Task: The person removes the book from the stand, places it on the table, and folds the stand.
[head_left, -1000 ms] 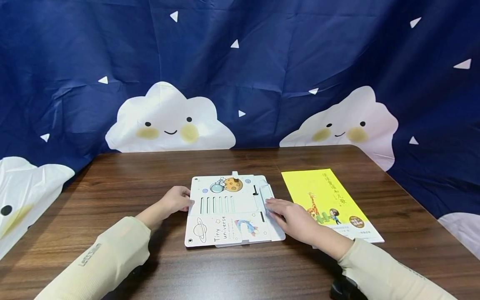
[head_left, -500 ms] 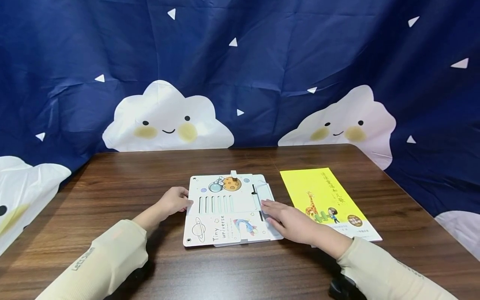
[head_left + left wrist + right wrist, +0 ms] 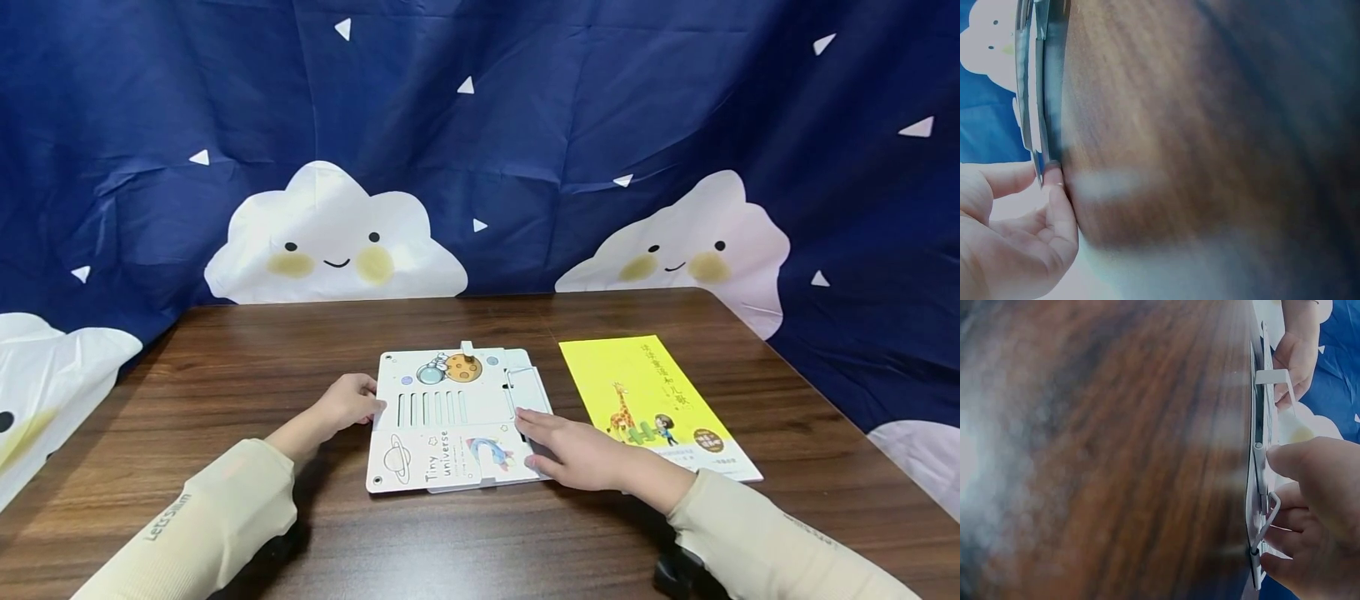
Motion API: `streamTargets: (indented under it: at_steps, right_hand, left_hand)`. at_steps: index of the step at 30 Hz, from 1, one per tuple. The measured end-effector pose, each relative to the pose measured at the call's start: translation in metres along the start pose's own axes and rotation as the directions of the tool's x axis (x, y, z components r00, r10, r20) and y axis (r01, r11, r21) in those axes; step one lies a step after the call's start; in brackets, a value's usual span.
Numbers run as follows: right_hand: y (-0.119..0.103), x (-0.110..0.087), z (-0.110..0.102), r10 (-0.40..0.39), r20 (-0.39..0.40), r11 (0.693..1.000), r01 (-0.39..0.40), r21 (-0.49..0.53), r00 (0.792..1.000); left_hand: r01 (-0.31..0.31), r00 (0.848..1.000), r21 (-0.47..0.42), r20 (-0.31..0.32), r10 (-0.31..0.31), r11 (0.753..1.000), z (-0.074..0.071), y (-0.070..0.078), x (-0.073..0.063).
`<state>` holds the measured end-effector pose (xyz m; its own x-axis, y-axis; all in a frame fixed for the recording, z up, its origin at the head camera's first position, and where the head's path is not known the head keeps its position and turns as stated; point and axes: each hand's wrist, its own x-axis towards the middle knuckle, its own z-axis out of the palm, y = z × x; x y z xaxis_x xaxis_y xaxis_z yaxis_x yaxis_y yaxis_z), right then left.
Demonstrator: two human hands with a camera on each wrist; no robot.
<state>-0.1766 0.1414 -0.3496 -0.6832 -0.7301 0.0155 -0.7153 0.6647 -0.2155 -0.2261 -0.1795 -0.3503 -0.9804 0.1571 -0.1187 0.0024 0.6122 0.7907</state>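
A white folding book stand [image 3: 480, 408] lies flat on the table, printed with a planet, an astronaut and the words "Tiny universe". My left hand [image 3: 348, 402] pinches its left edge, thumb above and fingertips beneath, as the left wrist view of the hand [image 3: 1029, 231] shows. Over the stand's right side, my right hand [image 3: 577, 450] touches the panel with its extended fingers, the thumb near the front right corner. In the right wrist view a bent wire foot [image 3: 1267, 519] of the stand rises beside the fingers of the right hand [image 3: 1322, 512].
A yellow book [image 3: 637, 383] with a giraffe and a child on its cover lies to the right, partly behind my right wrist. Brown wood makes up the table [image 3: 277, 350]. Behind its far edge hangs a blue curtain [image 3: 510, 167] with smiling clouds.
My right hand has slid a little toward me and left along the stand's right side, uncovering more of the panel there. My left hand keeps its place on the left edge.
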Motion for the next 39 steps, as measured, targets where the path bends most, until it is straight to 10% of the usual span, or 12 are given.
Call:
streamTargets:
  at_steps: [39]
  right_hand:
    - [-0.031,0.031,0.001,-0.044,-0.066,0.998,0.04,-0.056,0.997]
  left_hand:
    - [-0.003,1.0,0.027,-0.011,0.003,1.0,0.0,0.002,-0.001]
